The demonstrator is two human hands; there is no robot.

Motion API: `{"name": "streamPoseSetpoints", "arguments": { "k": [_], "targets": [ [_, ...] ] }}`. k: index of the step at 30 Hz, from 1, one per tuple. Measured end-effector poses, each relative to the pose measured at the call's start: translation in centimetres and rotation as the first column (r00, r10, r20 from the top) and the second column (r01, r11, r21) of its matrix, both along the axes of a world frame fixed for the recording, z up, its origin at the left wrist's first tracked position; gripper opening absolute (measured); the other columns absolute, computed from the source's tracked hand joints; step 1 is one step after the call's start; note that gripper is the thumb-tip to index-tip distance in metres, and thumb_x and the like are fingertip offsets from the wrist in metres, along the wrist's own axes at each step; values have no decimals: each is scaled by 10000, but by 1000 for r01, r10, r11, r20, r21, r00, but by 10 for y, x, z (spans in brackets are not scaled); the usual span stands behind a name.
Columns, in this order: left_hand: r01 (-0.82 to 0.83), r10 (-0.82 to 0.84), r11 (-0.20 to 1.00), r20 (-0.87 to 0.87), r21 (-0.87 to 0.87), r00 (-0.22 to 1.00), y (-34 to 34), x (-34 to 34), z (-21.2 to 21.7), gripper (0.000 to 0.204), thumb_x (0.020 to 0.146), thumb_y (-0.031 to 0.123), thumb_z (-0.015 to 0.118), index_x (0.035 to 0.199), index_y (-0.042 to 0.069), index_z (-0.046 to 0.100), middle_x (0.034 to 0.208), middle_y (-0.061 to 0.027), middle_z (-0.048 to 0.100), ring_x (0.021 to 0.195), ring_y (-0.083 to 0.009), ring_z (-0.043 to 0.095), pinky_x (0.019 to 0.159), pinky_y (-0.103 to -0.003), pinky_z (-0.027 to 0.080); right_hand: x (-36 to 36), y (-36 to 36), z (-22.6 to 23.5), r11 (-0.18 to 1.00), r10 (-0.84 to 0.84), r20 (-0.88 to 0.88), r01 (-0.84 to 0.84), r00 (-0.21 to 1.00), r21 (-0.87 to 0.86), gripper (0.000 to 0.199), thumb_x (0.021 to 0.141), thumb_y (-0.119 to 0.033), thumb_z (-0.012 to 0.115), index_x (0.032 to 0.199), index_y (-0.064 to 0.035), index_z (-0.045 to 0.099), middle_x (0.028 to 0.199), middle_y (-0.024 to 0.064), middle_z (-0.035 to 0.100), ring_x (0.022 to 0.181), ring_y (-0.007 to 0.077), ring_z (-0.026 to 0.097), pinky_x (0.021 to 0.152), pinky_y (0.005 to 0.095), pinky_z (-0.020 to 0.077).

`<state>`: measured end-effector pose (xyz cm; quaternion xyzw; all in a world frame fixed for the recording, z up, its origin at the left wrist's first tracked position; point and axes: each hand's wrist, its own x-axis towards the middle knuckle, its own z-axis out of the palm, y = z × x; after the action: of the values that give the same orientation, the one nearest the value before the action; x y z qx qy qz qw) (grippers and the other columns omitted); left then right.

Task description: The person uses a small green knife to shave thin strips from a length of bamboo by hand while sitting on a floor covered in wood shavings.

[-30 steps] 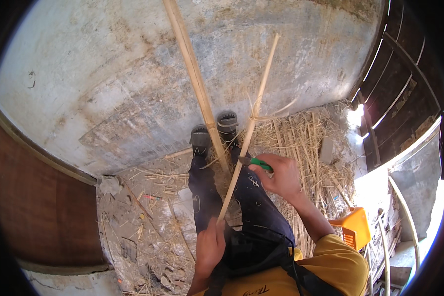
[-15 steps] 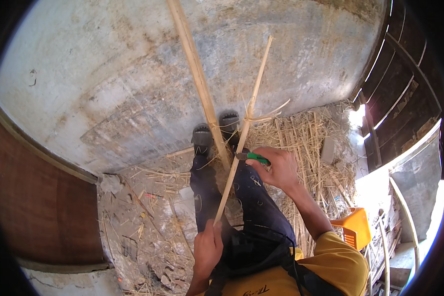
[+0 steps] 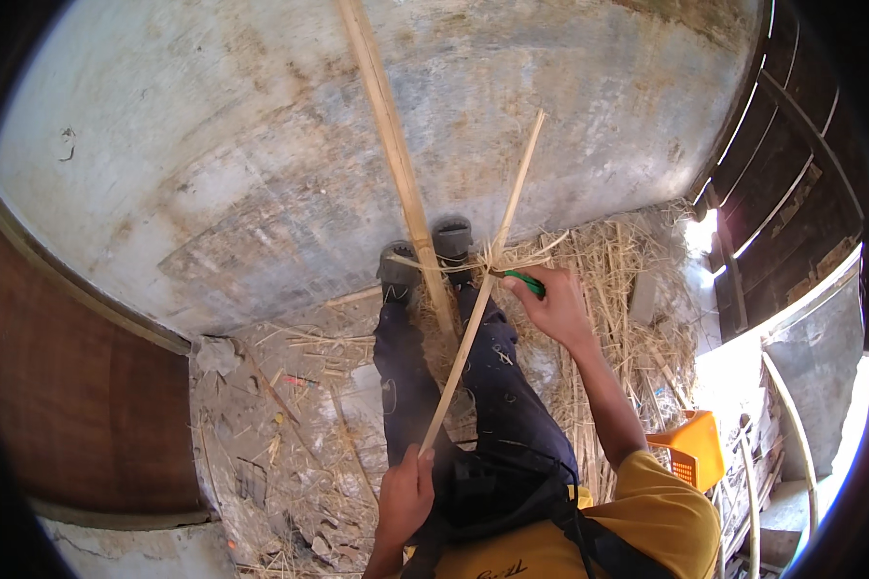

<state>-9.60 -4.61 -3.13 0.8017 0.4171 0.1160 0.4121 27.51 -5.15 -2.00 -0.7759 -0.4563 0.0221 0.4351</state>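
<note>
My left hand [image 3: 406, 497] grips the near end of a long pale bamboo strip [image 3: 465, 349], low in front of my body. The strip slants up and away to the right, across my right leg. My right hand [image 3: 557, 307] is closed on a green-handled knife [image 3: 524, 281]. Its dark blade, partly hidden, lies against the strip beyond the middle. Thin curled shavings [image 3: 541, 257] stick out to both sides at the blade. A thicker bamboo pole [image 3: 396, 154] stands between my legs, leaning toward the wall, and neither hand touches it.
A stained grey wall [image 3: 290, 174] rises just beyond my shoes [image 3: 396, 270]. Shavings and straw [image 3: 599, 299] cover the floor, thickest on the right. An orange plastic chair or crate [image 3: 700, 452] stands at lower right, near some poles [image 3: 792, 425]. A brown wooden panel [image 3: 87, 386] is at left.
My right hand has slid the knife away from me along the strip, up to the curled shavings. The strip's far end has dipped toward me. My left hand has barely moved.
</note>
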Motion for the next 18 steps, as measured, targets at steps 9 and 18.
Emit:
{"name": "streamPoseSetpoints", "arguments": {
  "k": [9,18],
  "targets": [
    [34,90,905,267,-424,960,12,-4,-15,476,1247,383,426,1037,24,656,695,-3,465,604,-119,463,574,-311,375,18,-2,-26,966,255,-336,-228,907,121,384,1144,-336,674,1055,17,797,702,68,595,629,138,518,609,353,435],
    [59,93,904,329,-424,940,19,19,2,522,1258,405,386,1029,33,670,714,62,413,616,-39,377,558,-256,312,-44,-23,-10,972,214,19,-215,977,96,281,1020,-326,832,1077,-51,813,779,119,729,637,304,724,584,411,531]
  ]
}}
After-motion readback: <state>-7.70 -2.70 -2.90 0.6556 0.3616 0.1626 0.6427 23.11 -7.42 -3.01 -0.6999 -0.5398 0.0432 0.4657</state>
